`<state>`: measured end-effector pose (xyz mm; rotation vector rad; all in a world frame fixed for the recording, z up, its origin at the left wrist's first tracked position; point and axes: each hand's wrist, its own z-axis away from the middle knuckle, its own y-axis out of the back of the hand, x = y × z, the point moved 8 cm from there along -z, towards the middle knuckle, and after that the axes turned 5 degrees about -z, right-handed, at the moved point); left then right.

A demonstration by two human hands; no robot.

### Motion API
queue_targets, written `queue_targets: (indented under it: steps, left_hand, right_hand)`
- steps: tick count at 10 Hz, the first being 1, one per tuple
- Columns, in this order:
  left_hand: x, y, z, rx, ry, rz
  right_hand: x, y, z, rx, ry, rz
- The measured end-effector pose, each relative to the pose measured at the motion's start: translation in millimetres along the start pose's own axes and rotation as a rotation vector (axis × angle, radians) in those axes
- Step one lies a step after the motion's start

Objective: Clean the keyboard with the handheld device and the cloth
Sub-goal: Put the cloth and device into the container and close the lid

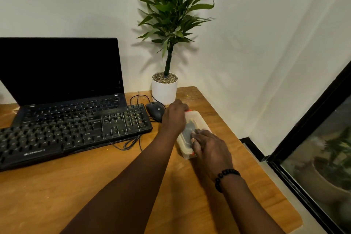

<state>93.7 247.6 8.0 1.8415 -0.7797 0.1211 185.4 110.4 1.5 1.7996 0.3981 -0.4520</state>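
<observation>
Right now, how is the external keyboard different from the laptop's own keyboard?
The external keyboard is a separate slab with a number pad, lying angled in front of the laptop and overlapping its front edge. The laptop's own keyboard is built in, looks smaller, and sits partly hidden behind it. A cable loops at the external one's front edge; none shows from the laptop's. Both are black, and neither hand touches them.
</observation>
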Motion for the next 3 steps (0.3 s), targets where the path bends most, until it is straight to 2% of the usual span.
queue_targets:
  steps: [1,2,3]
  left_hand:
    - [-1.3,25.6,25.5,0.137,-0.003,-0.053]
    - [-1.8,53.6,75.8,0.144,-0.094,-0.294]
    - [-2.0,86.4,133.3,0.054,-0.204,-0.450]
  right_hand:
    - [-10.1,2.8,-0.9,-0.062,-0.001,0.106]
    - [-25.7,5.5,-11.2,-0.170,-0.030,0.280]
    - [-58.7,13.6,-11.8,-0.075,-0.017,0.372]
